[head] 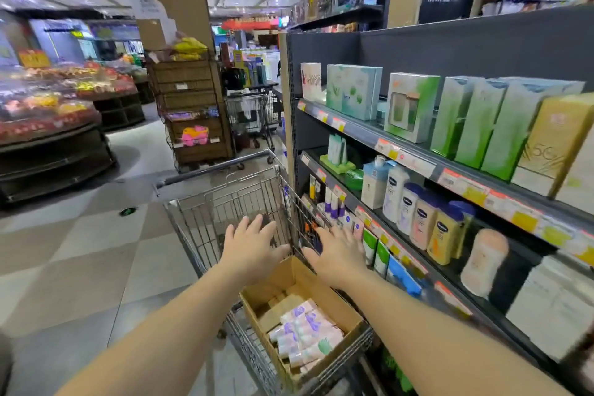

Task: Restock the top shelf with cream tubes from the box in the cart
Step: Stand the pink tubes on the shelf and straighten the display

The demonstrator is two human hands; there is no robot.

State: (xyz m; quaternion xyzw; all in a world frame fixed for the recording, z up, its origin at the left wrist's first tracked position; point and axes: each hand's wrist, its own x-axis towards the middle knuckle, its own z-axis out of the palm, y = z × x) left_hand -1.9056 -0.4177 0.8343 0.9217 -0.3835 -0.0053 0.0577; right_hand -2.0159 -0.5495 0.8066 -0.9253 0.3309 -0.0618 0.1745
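An open cardboard box (334, 305) sits in the near end of a wire shopping cart (225, 199). Several pink and white cream tubes (305, 333) with purple marks lie in the box. My left hand (254, 246) hovers over the cart beyond the box, fingers spread, holding nothing. My right hand (337, 249) is stretched out beside it near the cart's right side, also spread and empty. The top shelf (408, 154) on the right carries green and white boxed products.
Lower shelves (418, 264) hold lotion bottles and small tubes, right beside the cart. A second cart (250, 116) and a wicker display rack (193, 112) stand ahead in the aisle. A produce stand (48, 112) is at the left across tiled floor.
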